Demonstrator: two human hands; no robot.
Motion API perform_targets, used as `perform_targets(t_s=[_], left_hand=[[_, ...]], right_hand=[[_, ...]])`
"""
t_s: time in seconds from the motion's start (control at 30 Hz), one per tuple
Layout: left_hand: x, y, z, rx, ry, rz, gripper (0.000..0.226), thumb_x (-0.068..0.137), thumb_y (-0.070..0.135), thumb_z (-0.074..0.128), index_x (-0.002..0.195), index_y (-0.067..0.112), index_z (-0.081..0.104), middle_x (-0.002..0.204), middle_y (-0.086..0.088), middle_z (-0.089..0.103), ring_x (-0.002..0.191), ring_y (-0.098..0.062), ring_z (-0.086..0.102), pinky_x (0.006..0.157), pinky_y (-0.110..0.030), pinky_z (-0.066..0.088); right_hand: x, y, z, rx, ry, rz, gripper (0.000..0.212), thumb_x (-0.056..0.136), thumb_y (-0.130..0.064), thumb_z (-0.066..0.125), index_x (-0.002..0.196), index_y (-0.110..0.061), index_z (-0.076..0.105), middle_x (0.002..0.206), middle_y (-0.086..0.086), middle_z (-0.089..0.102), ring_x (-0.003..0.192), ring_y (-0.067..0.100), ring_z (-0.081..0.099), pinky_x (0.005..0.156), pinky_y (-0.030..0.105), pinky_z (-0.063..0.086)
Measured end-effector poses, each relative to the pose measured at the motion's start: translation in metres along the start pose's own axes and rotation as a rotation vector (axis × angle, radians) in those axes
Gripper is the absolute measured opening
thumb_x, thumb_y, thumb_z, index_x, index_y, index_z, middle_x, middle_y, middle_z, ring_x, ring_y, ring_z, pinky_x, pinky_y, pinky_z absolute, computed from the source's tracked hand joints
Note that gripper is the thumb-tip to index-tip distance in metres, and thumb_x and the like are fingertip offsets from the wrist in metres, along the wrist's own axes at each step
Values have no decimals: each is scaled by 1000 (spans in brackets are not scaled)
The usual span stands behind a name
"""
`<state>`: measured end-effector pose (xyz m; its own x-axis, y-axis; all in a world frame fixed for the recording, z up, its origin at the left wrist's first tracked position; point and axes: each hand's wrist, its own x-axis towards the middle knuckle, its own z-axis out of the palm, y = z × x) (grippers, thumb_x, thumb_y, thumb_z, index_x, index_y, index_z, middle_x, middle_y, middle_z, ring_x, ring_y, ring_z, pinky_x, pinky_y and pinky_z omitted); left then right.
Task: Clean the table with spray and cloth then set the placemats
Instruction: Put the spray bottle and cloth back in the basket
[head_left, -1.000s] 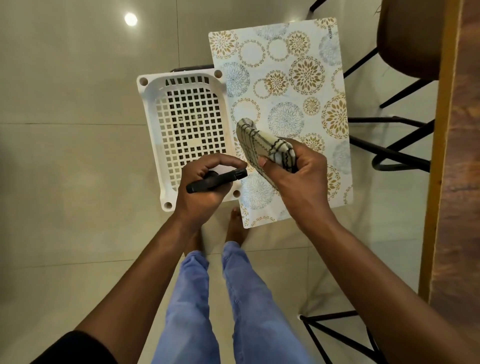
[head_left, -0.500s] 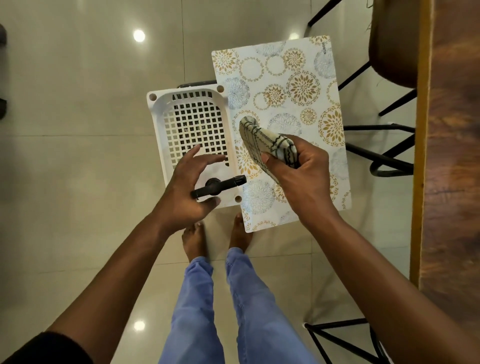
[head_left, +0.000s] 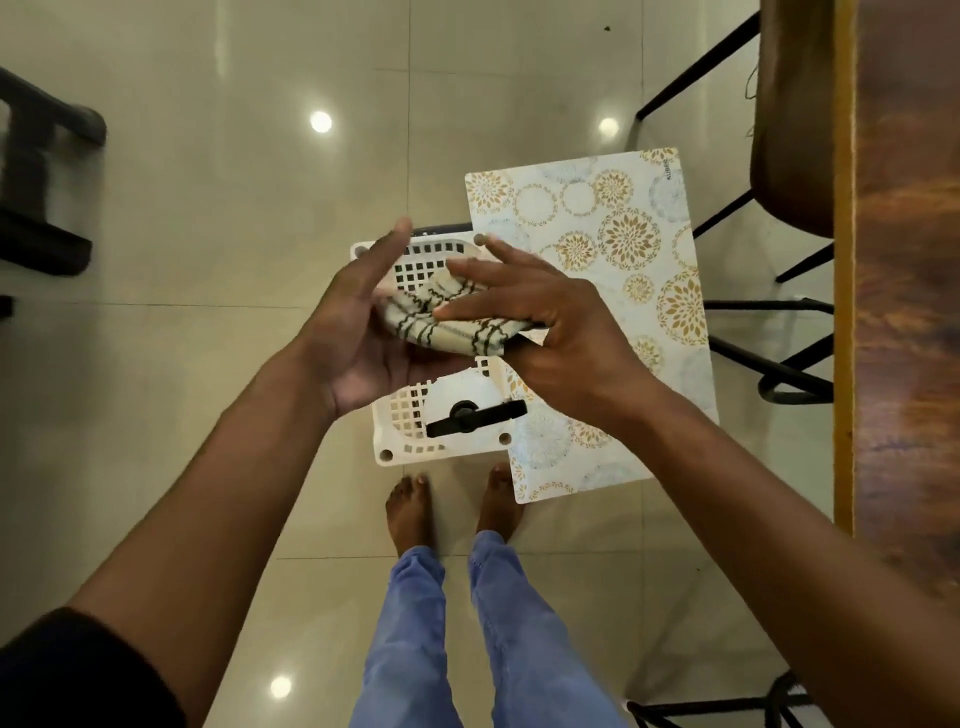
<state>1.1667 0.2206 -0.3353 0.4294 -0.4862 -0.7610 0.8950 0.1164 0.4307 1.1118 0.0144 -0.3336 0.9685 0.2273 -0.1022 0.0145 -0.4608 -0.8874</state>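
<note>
The folded cloth (head_left: 451, 322), cream with dark wavy stripes, sits up in the air between the person's two hands, above the white basket. The left hand (head_left: 358, 332) lies under and beside it, palm turned up and fingers fairly straight, cradling the cloth's left end. The right hand (head_left: 550, 322) comes over the top; its fingers lie spread across the cloth's upper face while the thumb tucks beneath the right end, so the cloth is pinched there between thumb and fingers.

Directly below the hands, the white lattice basket (head_left: 387, 452) stands on the tiled floor (head_left: 208, 208). Inside its near end stands the spray bottle (head_left: 467, 410), seen from above: a pale round body with a black trigger head pointing right. Neither hand touches it.

A placemat (head_left: 623, 260) printed with gold and blue medallions lies just right of the basket, its left edge overlapping the basket's rim. The wooden table (head_left: 904, 260) runs along the right side, with a dark-framed chair (head_left: 789, 130) beside it. The person's bare feet are planted just short of the basket.
</note>
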Motion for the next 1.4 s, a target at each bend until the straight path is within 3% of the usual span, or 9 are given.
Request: perform_targets(t_s=[0.1, 0.2, 0.37, 0.53, 0.67, 0.8, 1.0, 1.23, 1.4], left_hand=[[5, 2, -8, -64, -33, 58, 40, 95, 26, 71, 133, 11, 69, 122, -11, 75, 104, -25, 75, 92, -40, 64], [9, 0, -16, -57, -7, 128, 47, 88, 8, 71, 134, 1, 66, 116, -13, 78, 97, -22, 77, 83, -33, 65], [22, -7, -35, -59, 149, 245, 53, 92, 3, 73, 141, -9, 58, 136, -30, 67, 119, -38, 70, 83, -42, 67], [37, -10, -43, -96, 201, 292, 46, 90, 6, 75, 133, -6, 63, 108, -16, 78, 93, -21, 77, 67, -35, 66], [53, -18, -55, -42, 223, 258, 55, 90, 11, 77, 140, -4, 60, 118, -19, 75, 92, -20, 76, 73, -34, 64], [69, -27, -59, 145, 325, 249, 28, 96, 4, 74, 123, 9, 70, 106, -7, 81, 94, -20, 77, 79, -40, 65], [94, -44, -59, 670, 729, 350, 37, 86, 11, 83, 121, 23, 76, 107, 6, 80, 95, -11, 76, 93, -38, 63], [104, -55, -61, 927, 838, 469, 75, 87, 21, 82, 153, 27, 47, 119, -2, 75, 100, -24, 74, 96, -44, 59], [103, -65, -63, 1077, 818, 584, 81, 88, 16, 77, 155, 27, 33, 122, -5, 74, 92, -28, 74, 87, -39, 55]], right_hand=[[13, -2, -4, -131, -77, -93, 56, 76, 2, 66, 117, -34, 78, 159, -2, 46, 158, 22, 18, 124, 53, 25], [21, 2, -7, -178, -80, -64, 59, 80, 4, 67, 122, -37, 74, 165, -1, 36, 159, 20, 12, 127, 35, 18], [26, 14, -5, 137, 68, 218, 78, 84, 19, 47, 146, -28, 57, 161, -6, 43, 151, 6, 33, 124, 38, 32], [41, 24, 5, 685, 31, 482, 43, 103, -9, 51, 141, -29, 59, 131, 7, 67, 114, 24, 69, 101, 46, 56], [53, 41, 13, 854, 52, 593, 36, 102, -11, 51, 135, -15, 63, 117, 18, 71, 96, 30, 69, 85, 47, 59], [60, 60, 28, 605, 110, 543, 38, 92, 10, 66, 126, -8, 64, 130, 12, 70, 100, 28, 75, 83, 45, 63], [65, 85, 49, 316, 112, 508, 49, 87, 12, 65, 109, -29, 51, 140, 9, 63, 97, 21, 76, 79, 52, 64], [68, 101, 66, -48, 86, 445, 45, 88, -6, 72, 123, -34, 62, 105, -31, 63, 87, 1, 68, 84, 35, 61], [69, 103, 72, -402, 10, 279, 41, 92, -18, 71, 129, -28, 58, 118, -7, 69, 96, 18, 68, 84, 38, 58]])
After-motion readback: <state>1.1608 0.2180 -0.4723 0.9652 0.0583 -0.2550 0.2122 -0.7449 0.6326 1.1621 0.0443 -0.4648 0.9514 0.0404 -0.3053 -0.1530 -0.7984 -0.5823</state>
